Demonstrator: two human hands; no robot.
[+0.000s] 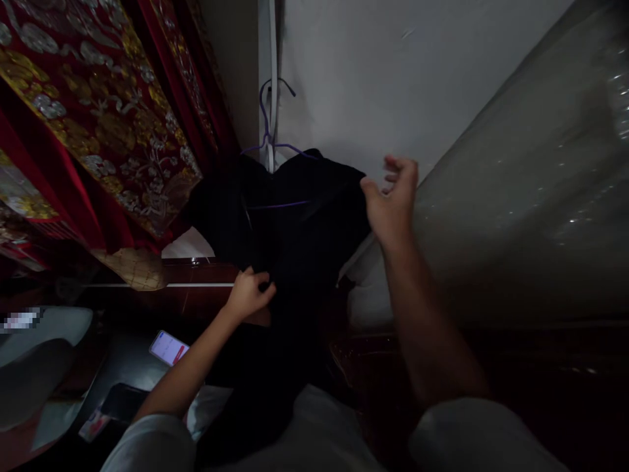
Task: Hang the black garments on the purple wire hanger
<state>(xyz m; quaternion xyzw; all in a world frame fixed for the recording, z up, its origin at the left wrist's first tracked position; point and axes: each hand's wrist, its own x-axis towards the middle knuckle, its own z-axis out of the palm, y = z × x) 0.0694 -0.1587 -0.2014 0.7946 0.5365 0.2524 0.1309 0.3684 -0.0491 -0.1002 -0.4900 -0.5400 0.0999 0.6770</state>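
Note:
A black garment (295, 229) hangs on a purple hanger (268, 124) against a white wall. My left hand (249, 294) is closed, pinching the garment's lower front. My right hand (393, 200) is raised at the garment's right shoulder edge, fingers loosely curled and apart, thumb touching the cloth. The dark fabric runs down toward my lap.
Red and gold embroidered cloth (98, 98) hangs at the left. A lit phone (168, 347) lies on a dark surface below. A large plastic-wrapped object (531, 196) fills the right side. A dark wooden edge (196, 282) runs behind the garment.

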